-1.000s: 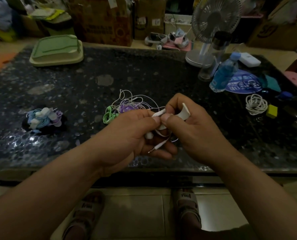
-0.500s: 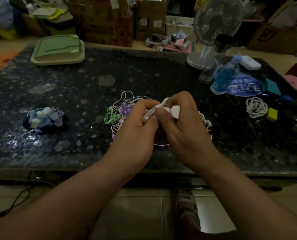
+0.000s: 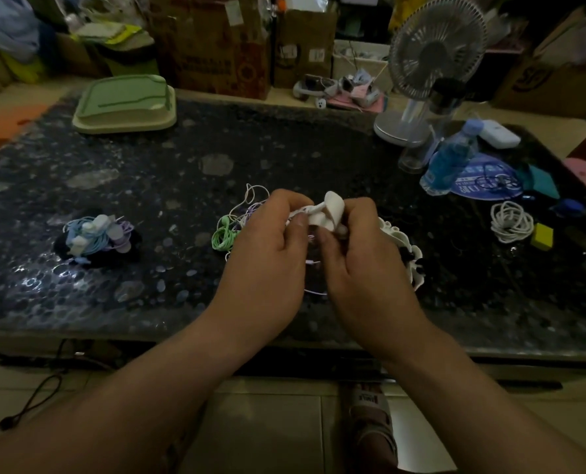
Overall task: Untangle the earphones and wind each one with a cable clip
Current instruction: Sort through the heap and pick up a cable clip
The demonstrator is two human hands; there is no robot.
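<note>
The left hand (image 3: 267,254) and right hand (image 3: 363,254) have moved forward over the tangle (image 3: 231,227). The clip (image 3: 332,208), straight a second ago, now bends over between them.

Earphone tangle (image 3: 236,220) partly behind left hand (image 3: 271,248)

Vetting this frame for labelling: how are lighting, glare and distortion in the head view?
Head view: dim, underexposed overall; glare patch on the dark speckled stone tabletop at near left; wide-angle distortion bows the table's edges; the white cable clip at centre is legible.
</note>
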